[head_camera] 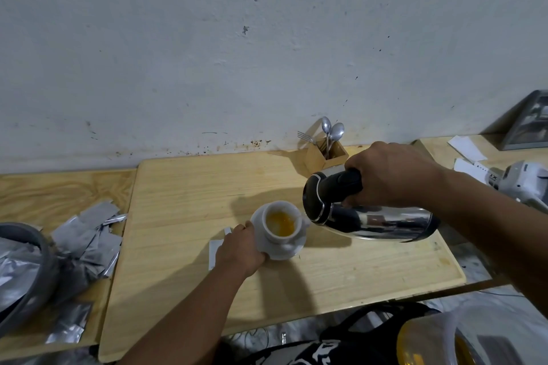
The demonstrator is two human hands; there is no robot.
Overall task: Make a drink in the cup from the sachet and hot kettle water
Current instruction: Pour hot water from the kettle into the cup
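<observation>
— What have your hands got hold of?

— My right hand [391, 175] is wrapped tight around the black handle of the kettle [370, 216]. The kettle is tipped over on its side, lid end pointing left toward my other hand, its shiny steel body stretching out under my right wrist.

— And the left?

— My left hand [241, 249] rests on the table [178, 201], fingers curled against the near left edge of the saucer [281, 249]. It steadies the saucer more than it clamps it; how firm the grip is, I cannot tell.

— Where is the cup?

— The cup [280, 224] stands upright on the saucer, between my two hands, just right of my left fingers and right under the kettle's spout. A thin stream runs from the spout over its right rim. Inside, the liquid is orange-yellow, with paler foam at the edges.

— The sachet?

— A white sachet [216, 252] lies flat on the table, partly hidden under my left hand.

— Anything else about?

— A heap of silver packets [89, 240] lies well to the left of my left hand. Beyond my right hand, by the wall, a small wooden box [324, 154] holds two spoons [332, 130] and a fork [305, 137].
</observation>
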